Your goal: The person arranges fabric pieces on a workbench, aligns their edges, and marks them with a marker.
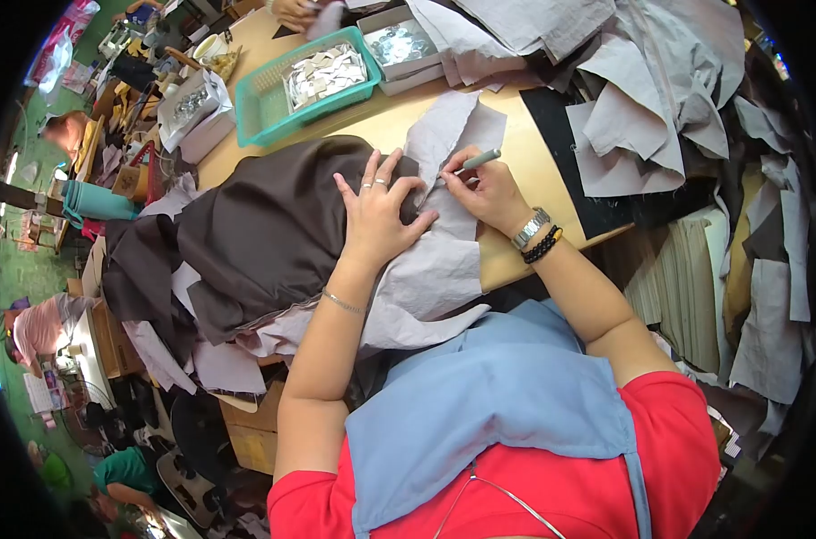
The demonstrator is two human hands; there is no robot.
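Observation:
Dark brown fabric (pixel 264 216) lies bunched over the left part of the table, on top of light grey fabric (pixel 435 265). My left hand (pixel 379 207) rests on the edge of the dark fabric, its fingers spread, with rings and a bracelet showing. Just to its right, my right hand (pixel 487 190) is closed around a grey-green pen (pixel 481 159). The pen slants up to the right, and its lower end is hidden by my fingers, close to the light fabric.
Beyond the fabric stand a teal basket (pixel 248 112) of small pale pieces and a grey box (pixel 430 72). Light fabric sheets (pixel 628 126) are piled at the right. A teal tumbler (pixel 98 202) is at the left. Another person's hand (pixel 295 13) shows at the top.

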